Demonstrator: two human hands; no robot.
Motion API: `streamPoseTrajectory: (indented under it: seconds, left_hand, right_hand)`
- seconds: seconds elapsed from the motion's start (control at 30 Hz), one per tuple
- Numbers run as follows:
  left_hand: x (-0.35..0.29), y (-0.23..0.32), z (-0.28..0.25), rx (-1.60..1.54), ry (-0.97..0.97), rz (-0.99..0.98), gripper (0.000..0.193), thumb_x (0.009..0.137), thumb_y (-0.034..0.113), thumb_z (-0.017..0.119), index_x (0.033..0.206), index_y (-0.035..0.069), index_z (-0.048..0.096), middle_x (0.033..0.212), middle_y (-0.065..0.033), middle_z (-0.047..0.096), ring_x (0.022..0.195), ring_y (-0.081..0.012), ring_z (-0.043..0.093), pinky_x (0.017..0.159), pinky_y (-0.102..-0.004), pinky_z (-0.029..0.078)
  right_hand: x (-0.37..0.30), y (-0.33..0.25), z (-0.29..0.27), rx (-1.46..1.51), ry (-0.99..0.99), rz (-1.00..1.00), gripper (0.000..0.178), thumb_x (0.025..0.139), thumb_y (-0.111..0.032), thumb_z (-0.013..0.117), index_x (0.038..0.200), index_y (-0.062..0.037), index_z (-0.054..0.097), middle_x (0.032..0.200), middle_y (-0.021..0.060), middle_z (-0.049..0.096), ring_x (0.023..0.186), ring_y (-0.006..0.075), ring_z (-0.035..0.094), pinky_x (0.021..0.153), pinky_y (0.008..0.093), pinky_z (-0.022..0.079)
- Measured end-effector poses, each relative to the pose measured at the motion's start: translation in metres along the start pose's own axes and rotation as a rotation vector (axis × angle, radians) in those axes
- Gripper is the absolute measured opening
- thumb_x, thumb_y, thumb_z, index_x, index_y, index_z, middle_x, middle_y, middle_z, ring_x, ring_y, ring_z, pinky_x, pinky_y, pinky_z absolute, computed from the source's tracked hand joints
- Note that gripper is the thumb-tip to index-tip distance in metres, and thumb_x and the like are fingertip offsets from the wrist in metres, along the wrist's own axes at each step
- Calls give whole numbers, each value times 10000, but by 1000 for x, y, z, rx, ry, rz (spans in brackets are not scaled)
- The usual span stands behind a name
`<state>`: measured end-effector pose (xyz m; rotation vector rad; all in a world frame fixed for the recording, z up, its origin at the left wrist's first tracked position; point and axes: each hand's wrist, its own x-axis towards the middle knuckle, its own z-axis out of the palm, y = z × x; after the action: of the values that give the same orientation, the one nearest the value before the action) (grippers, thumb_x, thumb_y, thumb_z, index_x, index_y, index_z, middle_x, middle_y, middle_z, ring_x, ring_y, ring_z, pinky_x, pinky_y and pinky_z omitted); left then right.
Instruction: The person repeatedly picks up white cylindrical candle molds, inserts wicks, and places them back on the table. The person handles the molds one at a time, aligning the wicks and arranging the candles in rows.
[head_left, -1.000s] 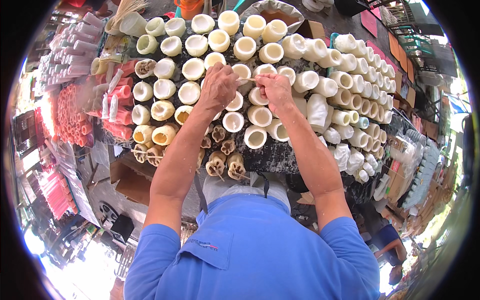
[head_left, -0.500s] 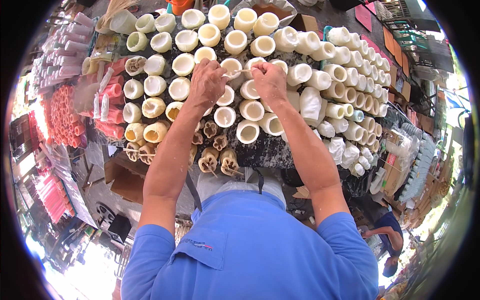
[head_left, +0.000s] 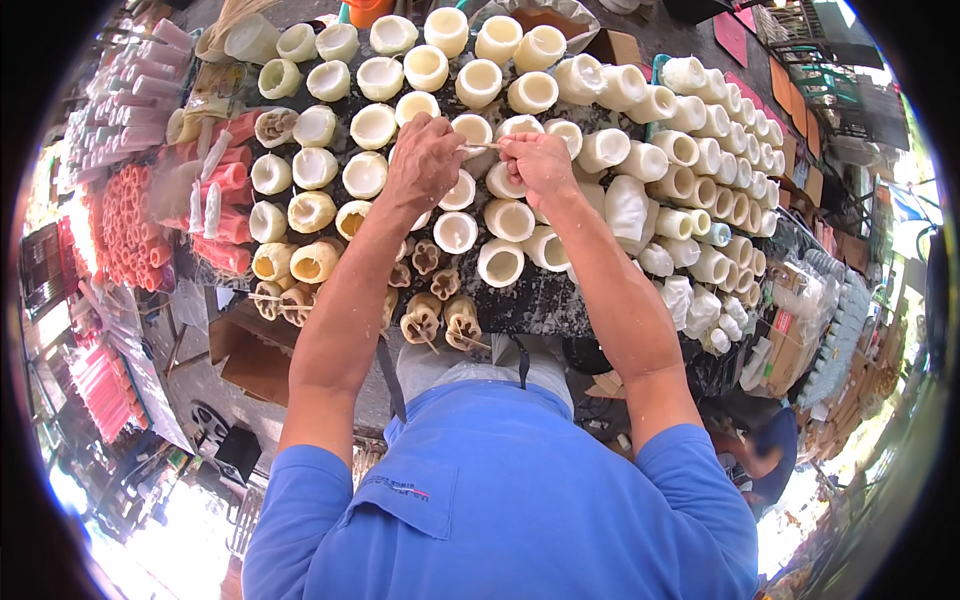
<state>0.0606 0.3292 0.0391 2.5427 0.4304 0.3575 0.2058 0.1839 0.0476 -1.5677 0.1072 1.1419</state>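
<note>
Both my hands are raised over rows of hollow, cream-coloured, wax-like cups. A thin pale stick (head_left: 482,146) stretches level between them, above the opening of one cup (head_left: 472,130). My left hand (head_left: 424,162) is closed, its fingertips pinching the stick's left end. At the other end, my right hand (head_left: 540,163) pinches the stick between thumb and fingers. White flecks dot both forearms. Just below the hands stand more cups, among them a round white one (head_left: 455,232) and another (head_left: 500,262) near the table's front edge.
A dark, white-speckled table (head_left: 540,308) bears the cups. Flower-shaped hollow pieces with sticks (head_left: 462,322) stand at its near edge. Pink tubes (head_left: 130,225) are stacked at left, white lumpy pieces (head_left: 676,300) at right. A cardboard box (head_left: 255,355) lies below left. Another person (head_left: 770,455) is at lower right.
My right hand has shifted slightly down and right, still pinching the stick. My left hand stays nearly in place. The whole view has slid a little, and the other person at lower right has moved.
</note>
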Motion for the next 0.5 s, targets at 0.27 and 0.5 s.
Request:
streamPoseTrajectory:
  seconds: [0.27, 0.5]
  left_hand:
    - [13, -2, -2, 27, -36, 39, 65, 870, 67, 771, 930, 45, 777, 946, -82, 690, 971, -297, 617, 916, -434, 514]
    - [20, -8, 2, 9, 5, 73, 44, 884, 60, 740, 913, 28, 745, 917, -89, 670, 965, -304, 609, 911, -438, 509]
  right_hand:
    - [3, 1, -4, -12, 4, -68, 82, 991, -68, 695, 960, 7, 710, 807, 50, 683, 608, 94, 555, 500, 262, 414]
    - [0, 7, -12, -125, 97, -151, 140, 958, -110, 726, 979, 14, 786, 866, 43, 750, 708, 97, 635, 656, 274, 523]
